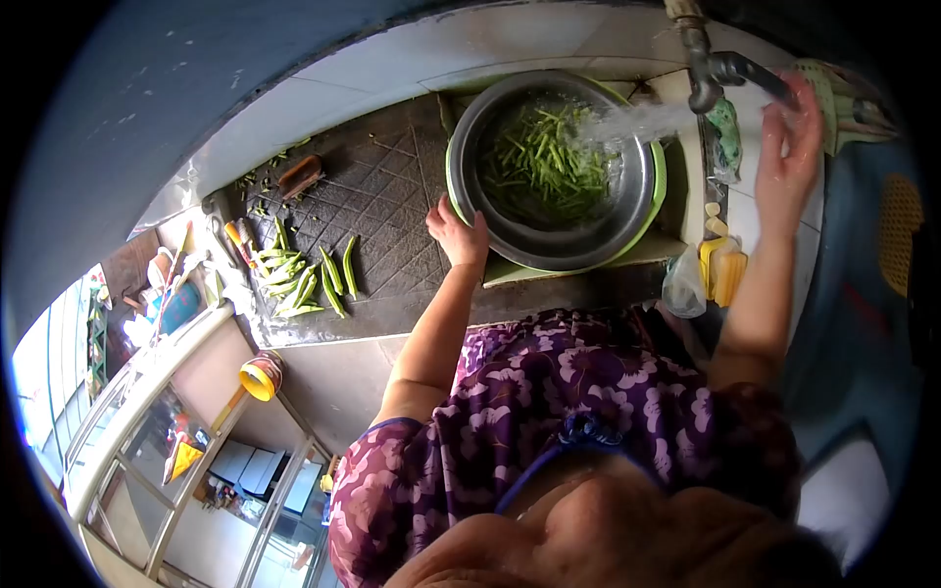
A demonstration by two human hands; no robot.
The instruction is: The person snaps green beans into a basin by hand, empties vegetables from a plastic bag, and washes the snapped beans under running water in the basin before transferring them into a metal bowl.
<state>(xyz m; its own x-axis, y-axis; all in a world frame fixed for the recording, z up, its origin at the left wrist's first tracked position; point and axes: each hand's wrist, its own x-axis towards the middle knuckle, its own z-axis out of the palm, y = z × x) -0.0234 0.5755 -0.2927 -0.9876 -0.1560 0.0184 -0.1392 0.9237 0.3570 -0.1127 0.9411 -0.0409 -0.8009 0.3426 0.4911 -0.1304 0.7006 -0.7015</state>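
A grey metal basin (473, 227) sits inside a green-rimmed tub (659, 186). Cut green pods or beans (549, 152) lie in water in it. My left hand (459, 235) holds the basin's near-left rim, thumb and fingers at its edge. Up on the right, my right hand (792, 157) has its fingers around the end of the handle of a dark tap (702, 78). A stream of water (637, 123) runs from the tap into the basin.
Whole green pods (289, 284) lie on the dark stone counter (392, 167) beside an orange-handled knife (240, 241) and a brown block (300, 176). Yellow sponges or bars (723, 269) and a clear plastic bag (683, 284) are right of the basin. A glass-fronted cabinet (196, 470) stands lower left.
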